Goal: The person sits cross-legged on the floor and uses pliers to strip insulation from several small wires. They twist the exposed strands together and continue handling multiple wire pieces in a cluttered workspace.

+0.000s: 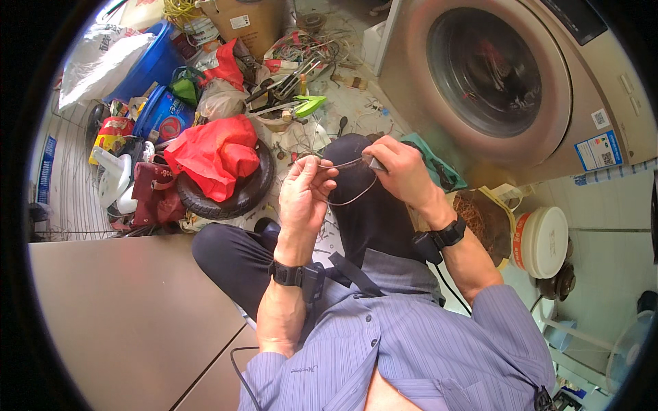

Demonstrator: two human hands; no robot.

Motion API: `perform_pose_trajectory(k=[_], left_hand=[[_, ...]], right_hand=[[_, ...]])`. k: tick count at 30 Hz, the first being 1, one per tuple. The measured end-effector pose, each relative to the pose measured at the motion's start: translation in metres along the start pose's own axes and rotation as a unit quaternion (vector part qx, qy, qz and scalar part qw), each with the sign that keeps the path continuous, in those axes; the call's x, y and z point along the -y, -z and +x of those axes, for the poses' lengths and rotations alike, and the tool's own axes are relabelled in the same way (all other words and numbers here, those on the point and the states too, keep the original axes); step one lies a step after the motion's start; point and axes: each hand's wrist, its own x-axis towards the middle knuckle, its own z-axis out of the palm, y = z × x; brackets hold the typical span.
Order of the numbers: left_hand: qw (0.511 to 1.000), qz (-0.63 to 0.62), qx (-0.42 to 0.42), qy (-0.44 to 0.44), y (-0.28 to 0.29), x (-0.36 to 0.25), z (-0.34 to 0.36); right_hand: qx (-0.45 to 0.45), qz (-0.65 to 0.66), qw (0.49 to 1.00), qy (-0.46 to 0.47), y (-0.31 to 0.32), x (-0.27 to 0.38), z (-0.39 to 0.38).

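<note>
A thin brownish wire [354,201] runs between my two hands above my knee, and part of it sags in a loop below them. My left hand [305,195] is closed, pinching the wire between thumb and forefinger. The fist of my right hand [406,171] is wrapped round a small flat grey metal piece [376,164], its kind hidden by the fingers. The wire meets the right hand close beside that piece; whether the two touch, I cannot tell. Scraps of wire lie on the floor beyond my hands.
A washing machine [480,75] stands at the right. At the left are a tyre [236,195] under a red bag [214,154] and blue tubs [163,113]. Hand tools [291,85] fill a container ahead. A white bucket [548,241] and a bag of copper-coloured wire [480,219] are right.
</note>
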Motion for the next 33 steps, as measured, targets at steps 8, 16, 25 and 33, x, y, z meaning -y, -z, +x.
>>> perform_pose_trajectory(k=[8,16,25,33], left_hand=[[0.998,-0.016,0.051,-0.015,-0.011,-0.003,-0.003],[0.997,-0.01,0.073,0.002,-0.024,-0.007,-0.009],[0.996,0.04,0.076,-0.008,-0.023,-0.001,-0.009],[0.998,0.063,0.029,-0.01,-0.017,0.003,-0.006]], right_hand=[[0.028,0.013,1.0,0.001,0.003,0.003,-0.004],[0.059,0.129,0.987,-0.076,0.006,0.015,0.001],[0.091,0.174,0.974,-0.116,-0.002,0.02,0.001],[0.099,0.362,0.87,-0.319,0.001,0.019,0.005]])
